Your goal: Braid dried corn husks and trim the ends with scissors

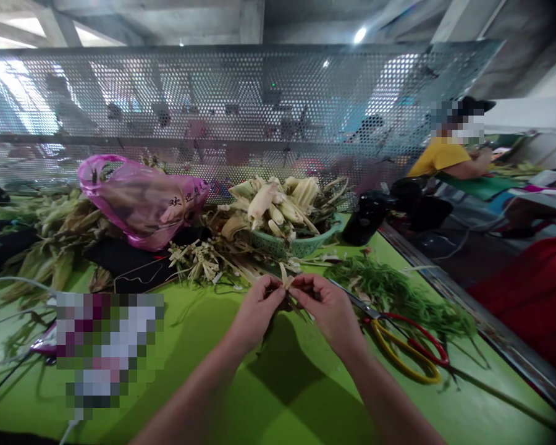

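My left hand (262,309) and my right hand (324,312) meet over the green tabletop, both in a pinch. Between their fingertips is a pale strip of dried husk (285,276), its tip pointing up. Darker leafy ends show below the fingers, partly hidden by them. Beyond the hands stands a green plastic basket (285,245) heaped with pale dried husks (271,201). To the right of my right hand lie scissors (398,346) with one red and one yellow handle loop, beside feathery green sprigs (398,293).
A pink plastic bag (141,201) sits at the back left by a pile of dry husks (60,241). Cables and a pixelated object (115,346) lie front left. A black container (365,217) stands right of the basket. Behind is a perforated metal screen (241,93); another person (449,154) sits right.
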`<state>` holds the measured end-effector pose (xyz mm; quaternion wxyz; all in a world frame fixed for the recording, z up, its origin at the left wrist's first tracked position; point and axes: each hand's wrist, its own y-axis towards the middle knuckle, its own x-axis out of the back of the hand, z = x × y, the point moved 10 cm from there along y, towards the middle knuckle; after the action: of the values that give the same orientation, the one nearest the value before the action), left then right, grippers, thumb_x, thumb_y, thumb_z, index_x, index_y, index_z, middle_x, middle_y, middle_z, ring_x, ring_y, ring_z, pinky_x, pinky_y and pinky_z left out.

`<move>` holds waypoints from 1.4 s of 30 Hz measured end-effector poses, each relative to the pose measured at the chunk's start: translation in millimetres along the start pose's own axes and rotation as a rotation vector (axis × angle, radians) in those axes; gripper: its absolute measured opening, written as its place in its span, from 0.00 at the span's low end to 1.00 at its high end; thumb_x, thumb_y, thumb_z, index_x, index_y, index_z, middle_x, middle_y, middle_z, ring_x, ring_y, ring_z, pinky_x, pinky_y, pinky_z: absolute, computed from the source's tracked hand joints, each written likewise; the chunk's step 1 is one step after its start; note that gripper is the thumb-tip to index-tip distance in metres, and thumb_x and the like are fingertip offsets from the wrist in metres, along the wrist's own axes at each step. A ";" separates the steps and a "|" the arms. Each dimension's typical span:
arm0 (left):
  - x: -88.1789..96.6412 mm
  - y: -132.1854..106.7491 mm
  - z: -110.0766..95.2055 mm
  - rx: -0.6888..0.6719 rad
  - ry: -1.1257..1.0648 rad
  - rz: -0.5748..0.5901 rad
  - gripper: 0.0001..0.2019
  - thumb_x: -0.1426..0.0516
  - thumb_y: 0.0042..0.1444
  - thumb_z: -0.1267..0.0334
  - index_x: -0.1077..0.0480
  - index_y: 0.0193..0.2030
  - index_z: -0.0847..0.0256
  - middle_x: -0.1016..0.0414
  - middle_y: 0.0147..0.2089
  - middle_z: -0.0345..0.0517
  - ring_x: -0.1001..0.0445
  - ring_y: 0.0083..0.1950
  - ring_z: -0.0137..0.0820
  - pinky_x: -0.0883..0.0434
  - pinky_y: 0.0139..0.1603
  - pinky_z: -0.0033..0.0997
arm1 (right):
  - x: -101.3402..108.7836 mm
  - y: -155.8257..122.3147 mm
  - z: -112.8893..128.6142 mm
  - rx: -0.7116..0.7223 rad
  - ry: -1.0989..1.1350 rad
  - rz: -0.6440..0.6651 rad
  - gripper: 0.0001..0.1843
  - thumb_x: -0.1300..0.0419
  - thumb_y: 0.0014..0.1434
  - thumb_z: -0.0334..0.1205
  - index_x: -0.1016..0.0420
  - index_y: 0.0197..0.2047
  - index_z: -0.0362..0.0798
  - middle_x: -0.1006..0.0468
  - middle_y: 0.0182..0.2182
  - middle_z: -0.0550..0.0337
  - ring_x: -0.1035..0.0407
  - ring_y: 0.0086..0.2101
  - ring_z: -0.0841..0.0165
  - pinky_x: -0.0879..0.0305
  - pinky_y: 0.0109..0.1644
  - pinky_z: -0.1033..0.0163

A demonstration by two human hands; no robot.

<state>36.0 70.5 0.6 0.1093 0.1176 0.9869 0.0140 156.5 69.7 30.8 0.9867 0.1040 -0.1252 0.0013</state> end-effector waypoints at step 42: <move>5.5 -0.8 -10.4 -0.046 0.215 -0.042 0.07 0.44 0.55 0.59 0.32 0.31 0.60 0.37 0.27 0.38 0.40 0.30 0.27 0.42 0.33 0.26 | 8.9 -1.7 8.8 0.063 -0.030 -0.064 0.08 0.38 0.54 0.42 0.30 0.31 0.48 0.31 0.25 0.64 0.38 0.26 0.70 0.40 0.30 0.66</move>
<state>28.3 71.0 9.5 0.0059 0.0923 0.9946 0.0468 163.0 66.0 41.0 0.9805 0.1387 -0.1366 -0.0281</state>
